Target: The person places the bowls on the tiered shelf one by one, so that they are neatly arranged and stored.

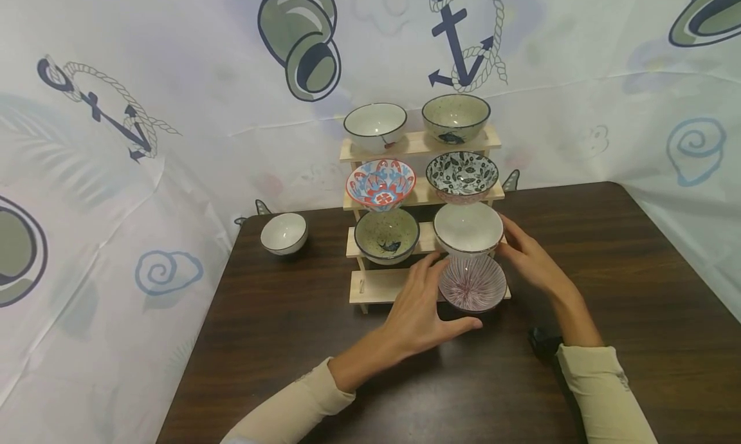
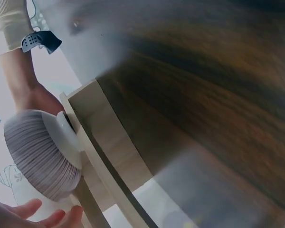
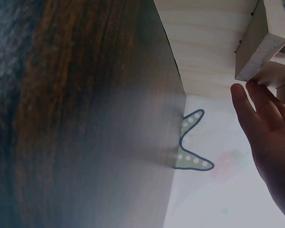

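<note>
A bowl with fine purple-red stripes [image 1: 472, 283] stands on the lowest tier of a wooden stepped rack [image 1: 379, 288]. My left hand [image 1: 418, 312] is spread at its left front, thumb stretched out before it. The left wrist view shows the striped bowl's outside [image 2: 38, 154] and my left fingers [image 2: 71, 217] just below it. Right at the right edge of the plain white bowl [image 1: 467, 227], one tier up, are the fingers of my right hand [image 1: 534, 259]. Seen from the right wrist, that hand [image 3: 270, 130] has extended fingers close to the rack's end.
Left of the rack, a small white bowl [image 1: 283, 233] stands alone on the dark wooden table [image 1: 260, 354]. The upper tiers hold several more bowls, including a red-blue patterned bowl [image 1: 381, 181] and a green-grey bowl [image 1: 386, 236]. Printed cloth [image 1: 202, 58] hangs behind.
</note>
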The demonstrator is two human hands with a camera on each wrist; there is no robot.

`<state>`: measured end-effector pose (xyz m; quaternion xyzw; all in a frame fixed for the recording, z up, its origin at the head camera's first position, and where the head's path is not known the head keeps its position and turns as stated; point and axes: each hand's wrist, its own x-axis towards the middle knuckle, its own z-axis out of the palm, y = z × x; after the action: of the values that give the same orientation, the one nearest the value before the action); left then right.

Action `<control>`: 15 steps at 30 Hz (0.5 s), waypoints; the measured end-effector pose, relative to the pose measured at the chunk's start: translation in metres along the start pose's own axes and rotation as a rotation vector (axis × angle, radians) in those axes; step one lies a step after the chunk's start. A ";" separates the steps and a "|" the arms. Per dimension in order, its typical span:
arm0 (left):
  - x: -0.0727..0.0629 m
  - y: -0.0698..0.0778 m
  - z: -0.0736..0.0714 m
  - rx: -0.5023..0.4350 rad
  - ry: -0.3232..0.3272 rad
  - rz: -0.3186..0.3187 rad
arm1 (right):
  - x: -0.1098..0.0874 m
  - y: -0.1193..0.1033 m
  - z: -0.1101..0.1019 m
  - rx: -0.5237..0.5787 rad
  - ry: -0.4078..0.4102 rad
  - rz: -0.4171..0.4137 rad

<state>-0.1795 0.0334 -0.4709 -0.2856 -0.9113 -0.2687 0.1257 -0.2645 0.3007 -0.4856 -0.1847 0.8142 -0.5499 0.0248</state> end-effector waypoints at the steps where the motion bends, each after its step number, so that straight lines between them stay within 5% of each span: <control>1: 0.000 -0.001 -0.002 -0.009 -0.011 -0.002 | 0.000 0.000 0.000 0.001 0.000 0.001; 15: -0.009 -0.020 -0.027 -0.063 -0.125 0.030 | 0.000 0.001 0.000 0.015 -0.002 0.001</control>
<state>-0.1814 0.0005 -0.4606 -0.3191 -0.9041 -0.2769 0.0634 -0.2644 0.3007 -0.4864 -0.1846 0.8100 -0.5559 0.0275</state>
